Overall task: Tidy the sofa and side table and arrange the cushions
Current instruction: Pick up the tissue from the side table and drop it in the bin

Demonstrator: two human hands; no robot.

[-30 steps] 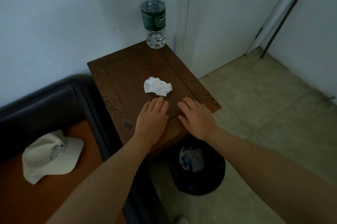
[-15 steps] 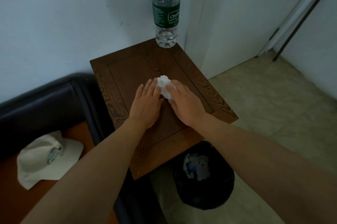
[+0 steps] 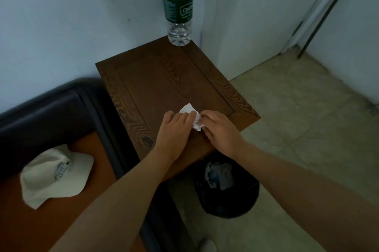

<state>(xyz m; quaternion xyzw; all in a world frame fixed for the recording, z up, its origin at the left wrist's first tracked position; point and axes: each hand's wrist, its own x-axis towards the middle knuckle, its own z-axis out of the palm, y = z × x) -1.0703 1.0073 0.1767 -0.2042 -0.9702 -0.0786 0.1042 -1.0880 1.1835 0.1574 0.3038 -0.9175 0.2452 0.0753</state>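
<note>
Left hand (image 3: 174, 128) and right hand (image 3: 220, 128): fingers curled, pinching crumpled white tissue (image 3: 191, 117) between them, near front edge of wooden side table (image 3: 155, 85). Far corner of table: upright water bottle (image 3: 178, 11). Below front edge: black waste bin (image 3: 227, 194) with paper. Left: white cap (image 3: 55, 175) on sofa (image 3: 41, 108) seat.

Bottle (image 3: 178, 13) behind tissue (image 3: 191, 115) on table (image 3: 155, 87)
</note>
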